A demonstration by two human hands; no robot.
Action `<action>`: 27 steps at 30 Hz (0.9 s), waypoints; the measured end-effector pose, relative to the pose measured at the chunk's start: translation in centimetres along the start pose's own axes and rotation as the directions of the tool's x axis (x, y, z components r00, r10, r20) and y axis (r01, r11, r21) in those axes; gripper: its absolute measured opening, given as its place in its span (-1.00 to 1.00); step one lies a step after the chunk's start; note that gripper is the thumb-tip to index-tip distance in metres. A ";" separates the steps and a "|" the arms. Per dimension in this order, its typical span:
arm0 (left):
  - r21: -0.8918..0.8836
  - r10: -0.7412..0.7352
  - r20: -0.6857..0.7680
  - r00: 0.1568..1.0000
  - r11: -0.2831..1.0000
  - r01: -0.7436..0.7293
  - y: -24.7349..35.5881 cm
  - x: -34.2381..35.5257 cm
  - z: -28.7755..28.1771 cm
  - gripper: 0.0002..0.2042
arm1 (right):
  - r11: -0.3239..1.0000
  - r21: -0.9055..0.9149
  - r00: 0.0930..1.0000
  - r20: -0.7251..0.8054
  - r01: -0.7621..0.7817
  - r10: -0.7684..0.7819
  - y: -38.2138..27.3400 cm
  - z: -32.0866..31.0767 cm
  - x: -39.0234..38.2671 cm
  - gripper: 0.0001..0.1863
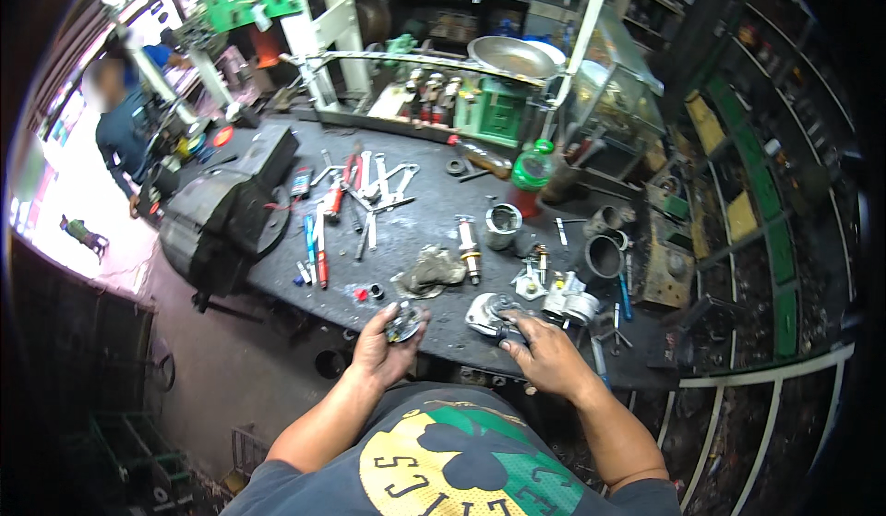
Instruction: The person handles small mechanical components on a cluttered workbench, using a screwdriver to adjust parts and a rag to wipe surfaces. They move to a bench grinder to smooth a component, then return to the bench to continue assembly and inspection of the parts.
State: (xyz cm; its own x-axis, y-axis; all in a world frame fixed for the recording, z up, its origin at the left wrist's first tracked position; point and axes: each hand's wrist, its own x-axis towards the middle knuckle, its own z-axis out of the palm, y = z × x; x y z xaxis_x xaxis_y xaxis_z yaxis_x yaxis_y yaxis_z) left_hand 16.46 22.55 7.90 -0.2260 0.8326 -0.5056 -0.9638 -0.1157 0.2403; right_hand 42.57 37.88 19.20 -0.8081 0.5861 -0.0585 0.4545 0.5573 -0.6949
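Note:
My left hand point(380, 354) is closed round a small round metal part point(406, 320), held just off the bench's front edge. My right hand point(550, 357) has its fingers wrapped on a silver cast metal housing point(484, 314) at the bench edge. A short dark cylinder point(508, 334) shows beside that thumb; whether it belongs to the housing I cannot tell. A crumpled grey rag point(430, 273) lies beyond my hands. Behind it is a shaft with a copper-coloured end point(469, 253), near a short metal cylinder point(503, 224).
A large bench vise point(221, 216) stands at the left of the dark workbench point(406, 230). Several wrenches point(374, 179) and screwdrivers point(321, 248) lie mid-left. More metal parts point(570, 302) and a hollow cylinder point(604, 258) sit at right. A green-and-red bottle point(530, 179) stands behind. A person point(125, 119) is far left.

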 end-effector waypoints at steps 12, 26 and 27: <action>-0.040 -0.064 0.157 0.985 0.997 0.071 0.0 -2.8 5.8 -0.36 | 0.963 0.256 0.996 -0.022 0.089 -0.086 -6.9 3.5 2.6 -0.64; 0.057 0.064 0.377 0.924 0.994 -0.092 -2.2 -1.1 3.8 -0.43 | 0.081 0.976 0.944 0.170 -0.200 0.284 -2.9 8.9 2.5 -0.69; 0.093 0.071 0.315 0.946 0.990 -0.105 -2.6 -1.3 4.5 -0.44 | 0.118 0.975 0.947 0.147 -0.187 0.284 -2.7 8.9 2.9 -0.69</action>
State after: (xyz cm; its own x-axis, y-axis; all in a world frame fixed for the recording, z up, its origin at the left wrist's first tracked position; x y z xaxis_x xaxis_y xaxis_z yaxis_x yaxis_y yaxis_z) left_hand 19.85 24.22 11.69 -0.2373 0.9506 -0.2002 -0.9173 -0.1514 0.3684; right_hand 35.65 32.79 14.53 -0.6916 0.6271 -0.3585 -0.1606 -0.6174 -0.7701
